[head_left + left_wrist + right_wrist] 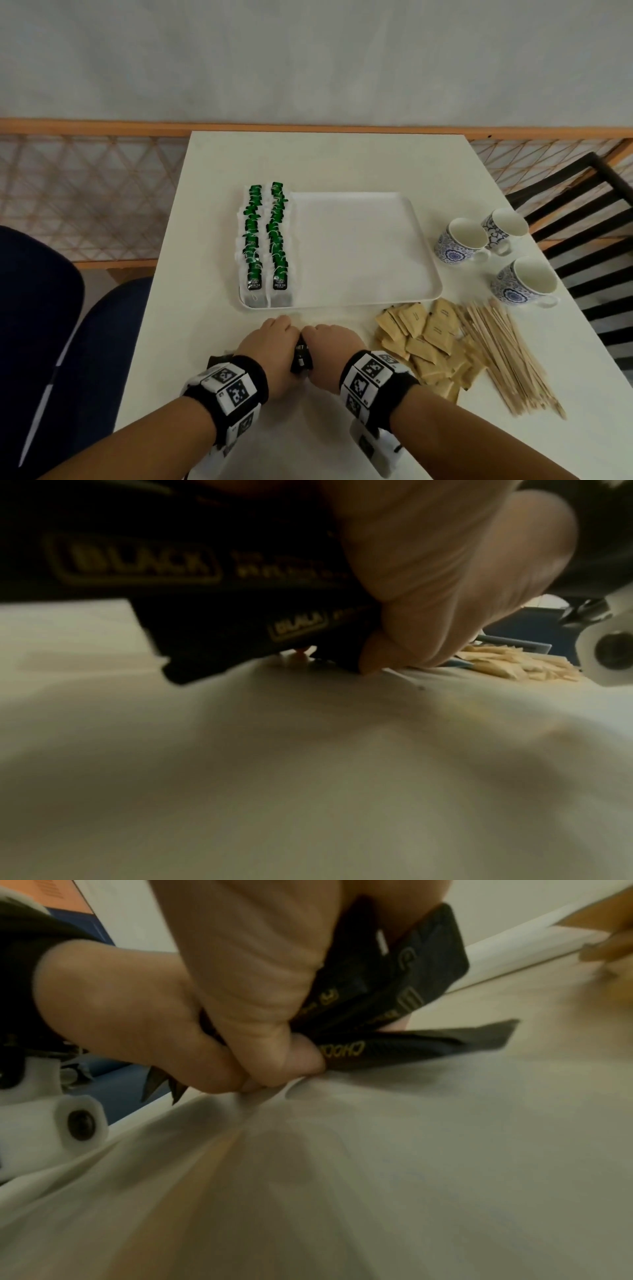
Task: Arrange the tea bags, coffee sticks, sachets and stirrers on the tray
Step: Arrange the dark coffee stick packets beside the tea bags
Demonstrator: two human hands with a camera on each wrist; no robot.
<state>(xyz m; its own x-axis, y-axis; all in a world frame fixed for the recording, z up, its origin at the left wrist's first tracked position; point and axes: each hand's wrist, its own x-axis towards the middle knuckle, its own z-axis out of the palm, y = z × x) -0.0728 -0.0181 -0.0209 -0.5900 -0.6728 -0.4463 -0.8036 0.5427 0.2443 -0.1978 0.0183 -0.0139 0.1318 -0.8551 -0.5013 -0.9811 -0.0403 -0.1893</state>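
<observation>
Both my hands are closed around 1 bundle of black coffee sticks with gold lettering (301, 356), down on the white table (212, 342) just in front of the near rim of the white rectangular plastic tray (359, 301). My left hand (270, 346) curls round the bundle from the left, my right hand (330, 349) from the right, knuckles almost touching. From the head view only a short strip of the sticks shows between the hands; count cannot be told. The left wrist view shows "BLACK" on 2 sticks (212, 631), blurred, my fingers (428, 588) covering their right part. The right wrist view shows the stick ends (404, 988) fanned out past my thumb; lettering mostly unreadable.

On the tray, 2 rows of green-tagged tea bags (267, 240) fill the left side; the rest of the tray floor is bare. Right of my hands lies a loose pile of tan paper sachets (424, 342), and touching it on the right a heap of thin wooden stirrers (507, 356) that reaches near the table's right edge. 3 blue-patterned white cups (496, 253) stand right of the tray. A black slatted chair (589, 219) is cut off at the right edge of the head view.
</observation>
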